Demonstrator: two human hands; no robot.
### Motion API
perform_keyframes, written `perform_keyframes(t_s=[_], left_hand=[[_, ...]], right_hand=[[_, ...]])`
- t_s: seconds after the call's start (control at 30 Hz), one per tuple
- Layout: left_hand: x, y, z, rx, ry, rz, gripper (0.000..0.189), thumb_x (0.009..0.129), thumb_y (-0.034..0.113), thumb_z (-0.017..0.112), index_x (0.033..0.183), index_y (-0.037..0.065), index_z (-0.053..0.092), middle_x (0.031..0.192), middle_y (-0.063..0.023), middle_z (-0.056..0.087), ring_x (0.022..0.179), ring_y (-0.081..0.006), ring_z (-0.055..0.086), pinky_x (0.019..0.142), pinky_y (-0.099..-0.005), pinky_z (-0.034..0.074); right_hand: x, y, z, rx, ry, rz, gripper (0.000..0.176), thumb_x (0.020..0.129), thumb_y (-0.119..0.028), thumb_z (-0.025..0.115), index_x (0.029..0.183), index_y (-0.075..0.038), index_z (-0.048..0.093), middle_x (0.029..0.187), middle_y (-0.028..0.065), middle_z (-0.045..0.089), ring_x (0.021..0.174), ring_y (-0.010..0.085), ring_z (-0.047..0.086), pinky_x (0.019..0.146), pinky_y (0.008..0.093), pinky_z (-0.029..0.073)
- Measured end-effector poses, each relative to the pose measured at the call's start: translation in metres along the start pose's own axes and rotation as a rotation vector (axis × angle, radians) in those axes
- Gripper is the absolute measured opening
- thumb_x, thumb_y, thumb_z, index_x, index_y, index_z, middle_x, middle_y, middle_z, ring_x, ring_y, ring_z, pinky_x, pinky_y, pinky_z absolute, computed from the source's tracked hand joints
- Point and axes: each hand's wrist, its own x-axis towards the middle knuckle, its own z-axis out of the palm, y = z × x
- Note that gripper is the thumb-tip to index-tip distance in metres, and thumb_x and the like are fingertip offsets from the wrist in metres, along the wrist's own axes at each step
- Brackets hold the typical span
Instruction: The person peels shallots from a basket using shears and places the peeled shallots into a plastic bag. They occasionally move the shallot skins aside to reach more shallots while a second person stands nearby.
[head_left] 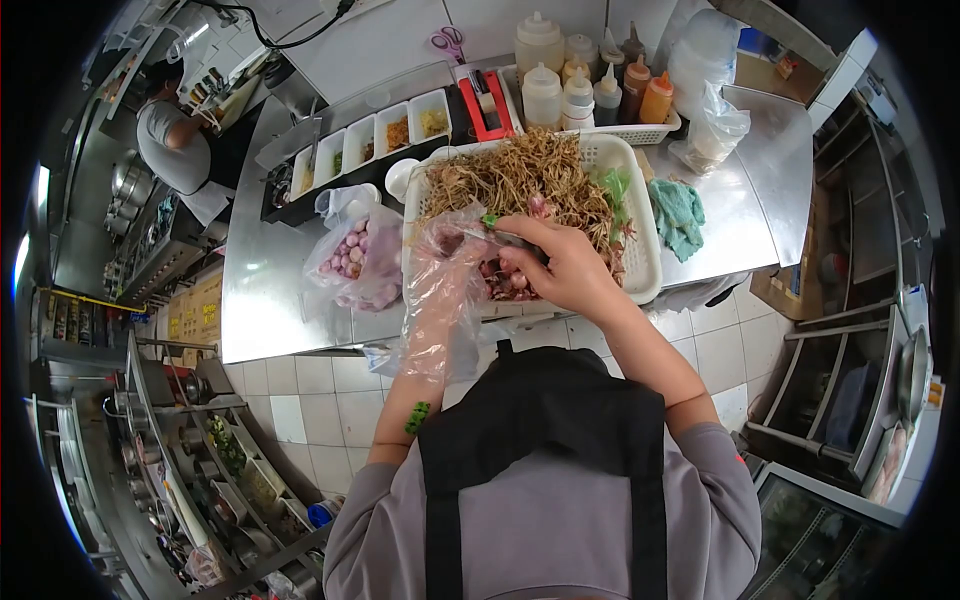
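Note:
A white basket (648, 270) holds a heap of dry, rooty stalks (530, 170) and loose purple shallots (510, 282). Over its near left part is my left hand (458, 240), inside a loose clear plastic glove, its fingers closed round something small that I cannot make out. My bare right hand (568, 262) is beside it, closed on a small dark knife (518, 241) whose end points toward the left hand. A green patch shows where the fingertips meet. Left of the basket, a clear bag (355, 262) of shallots lies on the metal table (265, 290).
White trays (393, 130) of chopped food stand at the back left, near a red holder (488, 108). Squeeze bottles (543, 95) fill a rack behind the basket. A green cloth (677, 215) and plastic bag (715, 130) lie right. Another person (172, 145) stands far left.

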Motion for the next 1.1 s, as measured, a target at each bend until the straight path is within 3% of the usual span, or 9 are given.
perform_keyframes(t_s=[0.1, 0.2, 0.27, 0.37, 0.7, 0.83, 0.9, 0.97, 1.1], left_hand=[[0.004, -0.013, -0.007, 0.034, 0.003, 0.054, 0.022, 0.078, 0.005, 0.070, 0.097, 0.003, 0.059, 0.090, -0.0064, 0.062, 0.078, -0.0121, 0.060, 0.068, -0.0248, 0.049], [0.001, -0.014, -0.004, -0.151, -0.022, 0.020, 0.022, 0.078, 0.002, 0.069, 0.097, 0.002, 0.058, 0.089, -0.0061, 0.062, 0.078, -0.0137, 0.061, 0.069, -0.0265, 0.051], [0.000, -0.016, 0.000, -0.253, -0.045, 0.036, 0.023, 0.077, 0.003, 0.069, 0.097, 0.001, 0.058, 0.090, -0.0068, 0.062, 0.078, -0.0147, 0.061, 0.071, -0.0273, 0.051], [-0.001, -0.012, 0.009, -0.407, -0.097, 0.042, 0.025, 0.076, 0.003, 0.069, 0.098, 0.000, 0.057, 0.091, -0.0077, 0.061, 0.078, -0.0162, 0.061, 0.073, -0.0280, 0.052], [0.002, -0.014, 0.001, -0.512, -0.174, -0.074, 0.036, 0.080, 0.004, 0.066, 0.112, -0.001, 0.052, 0.098, -0.0088, 0.060, 0.085, -0.0170, 0.060, 0.072, -0.0271, 0.054], [0.006, -0.019, 0.000, -0.601, -0.165, -0.014, 0.021, 0.082, 0.003, 0.062, 0.102, 0.002, 0.057, 0.100, -0.0097, 0.060, 0.092, -0.0212, 0.060, 0.077, -0.0318, 0.053], [0.003, -0.010, 0.009, -0.571, -0.012, -0.108, 0.022, 0.085, 0.004, 0.061, 0.106, 0.002, 0.056, 0.104, -0.0086, 0.060, 0.097, -0.0213, 0.058, 0.083, -0.0307, 0.051], [0.004, -0.012, 0.013, -0.579, -0.059, -0.059, 0.024, 0.086, 0.005, 0.061, 0.109, 0.002, 0.055, 0.106, -0.0087, 0.060, 0.097, -0.0210, 0.059, 0.085, -0.0296, 0.051], [0.004, -0.021, 0.003, -0.534, -0.063, -0.062, 0.029, 0.088, 0.003, 0.058, 0.116, 0.001, 0.052, 0.112, -0.0117, 0.058, 0.099, -0.0207, 0.060, 0.089, -0.0294, 0.050]], right_hand=[[0.000, 0.001, 0.003, -0.057, 0.041, -0.053, 0.024, 0.087, -0.005, 0.058, 0.111, -0.002, 0.057, 0.080, 0.0097, 0.063, 0.063, 0.0123, 0.062, 0.059, 0.0263, 0.050], [-0.001, 0.001, 0.000, 0.121, -0.032, 0.119, 0.022, 0.090, -0.008, 0.057, 0.111, -0.001, 0.056, 0.086, 0.0070, 0.062, 0.069, 0.0099, 0.061, 0.064, 0.0250, 0.049], [-0.001, 0.015, 0.001, 0.491, -0.101, 0.326, 0.025, 0.091, -0.017, 0.058, 0.114, -0.007, 0.056, 0.080, 0.0036, 0.059, 0.068, 0.0107, 0.057, 0.057, 0.0251, 0.045], [0.001, 0.018, -0.001, 0.624, -0.083, 0.354, 0.026, 0.092, -0.018, 0.057, 0.115, -0.006, 0.055, 0.075, -0.0023, 0.052, 0.066, 0.0031, 0.049, 0.052, 0.0201, 0.042], [0.002, 0.002, -0.010, 0.327, -0.030, 0.261, 0.025, 0.091, -0.015, 0.058, 0.114, -0.006, 0.057, 0.074, 0.0016, 0.057, 0.063, 0.0060, 0.053, 0.054, 0.0233, 0.045], [0.001, -0.001, -0.010, 0.217, -0.008, 0.183, 0.025, 0.090, -0.012, 0.059, 0.114, -0.005, 0.057, 0.075, 0.0048, 0.059, 0.060, 0.0084, 0.054, 0.056, 0.0259, 0.047], [0.002, -0.002, -0.011, 0.247, -0.016, 0.233, 0.025, 0.089, -0.012, 0.059, 0.114, -0.005, 0.057, 0.076, 0.0053, 0.060, 0.060, 0.0092, 0.055, 0.057, 0.0266, 0.047], [0.004, -0.001, -0.014, 0.212, -0.034, 0.233, 0.030, 0.089, -0.016, 0.061, 0.115, -0.002, 0.057, 0.091, 0.0103, 0.063, 0.090, 0.0130, 0.056, 0.084, 0.0283, 0.044], [0.004, -0.002, -0.016, 0.194, -0.016, 0.225, 0.029, 0.089, -0.015, 0.062, 0.114, -0.002, 0.058, 0.087, 0.0055, 0.062, 0.081, 0.0097, 0.055, 0.076, 0.0257, 0.045]])
